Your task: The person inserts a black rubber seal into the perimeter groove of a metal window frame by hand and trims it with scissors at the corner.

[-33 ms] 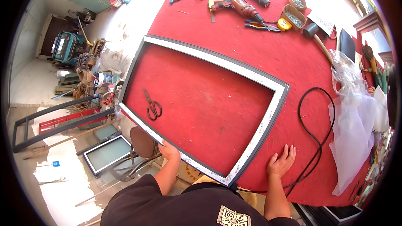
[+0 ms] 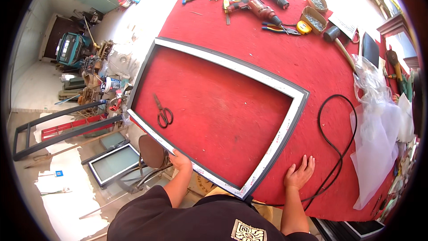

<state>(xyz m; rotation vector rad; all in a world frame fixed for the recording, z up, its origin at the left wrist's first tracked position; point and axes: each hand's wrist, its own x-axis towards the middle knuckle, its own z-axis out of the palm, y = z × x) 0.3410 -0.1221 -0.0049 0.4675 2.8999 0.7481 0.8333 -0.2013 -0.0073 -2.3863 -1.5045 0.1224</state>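
Cloth [image 2: 214,120] spreads red amid workshop clutter [image 2: 92,64]; left hand [image 2: 180,160] grips a frame [image 2: 277,136], right hand [image 2: 299,176] rests open, empty.

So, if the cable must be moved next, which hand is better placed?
Probably the right hand: it rests on the cloth near the cable, seemingly holding nothing, while the left hand holds the frame.

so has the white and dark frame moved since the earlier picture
No, no visible move: against the scissors on the red tabletop, the frame sits in the same place and at the same angle, the left hand holding its near edge.
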